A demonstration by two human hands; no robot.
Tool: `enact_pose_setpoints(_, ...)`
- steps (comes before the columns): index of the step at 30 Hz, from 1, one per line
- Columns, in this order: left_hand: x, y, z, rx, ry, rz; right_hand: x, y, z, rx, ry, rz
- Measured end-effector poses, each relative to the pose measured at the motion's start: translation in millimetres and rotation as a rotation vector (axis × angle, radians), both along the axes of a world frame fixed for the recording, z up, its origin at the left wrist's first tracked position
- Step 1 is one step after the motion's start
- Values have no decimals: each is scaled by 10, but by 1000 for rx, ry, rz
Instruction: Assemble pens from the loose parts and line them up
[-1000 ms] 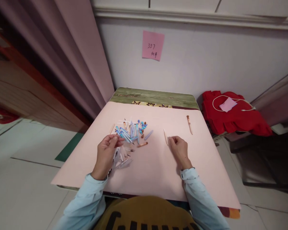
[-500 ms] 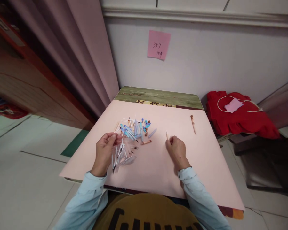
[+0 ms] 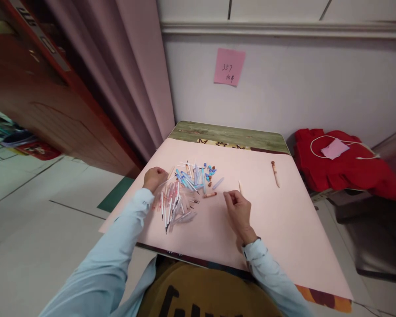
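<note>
Big pink sheet (image 3: 284,229) covers the table (image 3: 227,133). The pile of pen bits (image 3: 185,189) sits on its L side. L hand (image 3: 154,178) is curled up at the pile's L edge; can't tell if it holds sth. R hand (image 3: 238,212) pinches a thin cream tube (image 3: 240,186), just R of the pile.

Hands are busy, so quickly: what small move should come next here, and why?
Probably pinch one white refill from the pile with the left hand: the right hand grips a beige barrel, and the left rests curled at the pile's edge.
</note>
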State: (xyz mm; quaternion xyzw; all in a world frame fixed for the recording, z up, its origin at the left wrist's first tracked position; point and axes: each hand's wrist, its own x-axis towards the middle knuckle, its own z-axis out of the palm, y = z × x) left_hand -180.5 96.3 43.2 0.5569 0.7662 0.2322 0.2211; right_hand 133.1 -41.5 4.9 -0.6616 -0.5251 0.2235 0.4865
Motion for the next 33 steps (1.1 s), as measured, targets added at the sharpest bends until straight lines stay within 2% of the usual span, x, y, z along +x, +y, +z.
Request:
enact_pose_setpoints(4, 149, 207, -3, -94, 180, -81, -111, -9, -198, 22, 25, 62)
enact_pose_setpoints(8, 180, 259, -69, -123, 216, -104, -69, 17, -292, 9, 86, 50)
enact_pose_setpoints(15, 71, 174, -156, -129, 220, -161, -64, 51, -298, 3, 163, 78)
enact_pose_setpoints(20, 38, 180, -189, -57, 280, -148, -66, 73, -303, 2, 163, 88)
enact_pose_setpoints(29, 76, 150, -192, -42, 311, -96, -61, 108, -325, -20, 59, 116)
enact_pose_setpoints(33, 79, 125, -191, -19, 288, -95, -72, 101, -294, -59, -73, 140)
